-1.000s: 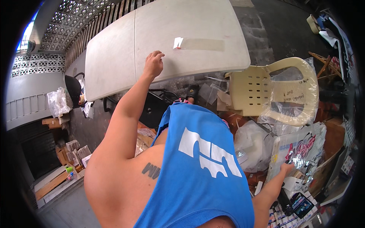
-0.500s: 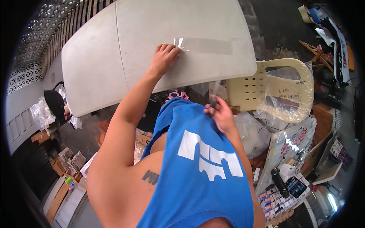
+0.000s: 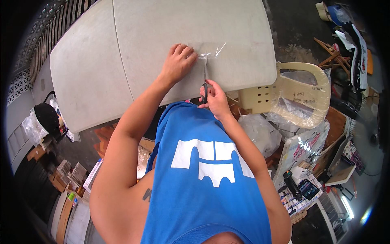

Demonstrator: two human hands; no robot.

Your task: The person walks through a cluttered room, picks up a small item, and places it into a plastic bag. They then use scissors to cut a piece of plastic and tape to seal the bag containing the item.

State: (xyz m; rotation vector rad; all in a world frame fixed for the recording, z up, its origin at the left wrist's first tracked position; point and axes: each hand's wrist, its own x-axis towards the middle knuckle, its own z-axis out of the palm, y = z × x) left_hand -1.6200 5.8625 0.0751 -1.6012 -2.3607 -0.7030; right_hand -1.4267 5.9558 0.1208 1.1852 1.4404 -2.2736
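A clear plastic strip lies along the near part of the white folding table, its folds catching bright glints. Around its left end curl the fingers of my left hand, resting on the tabletop; the fingertips are partly hidden. My right hand, just off the table's near edge, grips black-handled scissors. Their thin metal blades point away from me over the table, with the tips at the plastic's glinting near edge. Whether the blades are apart or together is too small to tell.
The white folding table has a seam on its left half. A cream plastic chair, partly wrapped in clear plastic, stands against its right end. Plastic bags and a leaning board are at my right; a black cap hangs at the left.
My right hand has brought the scissors up and left, from beside the table edge to the plastic. The left hand stays at the plastic's left end. The view has shifted slightly.
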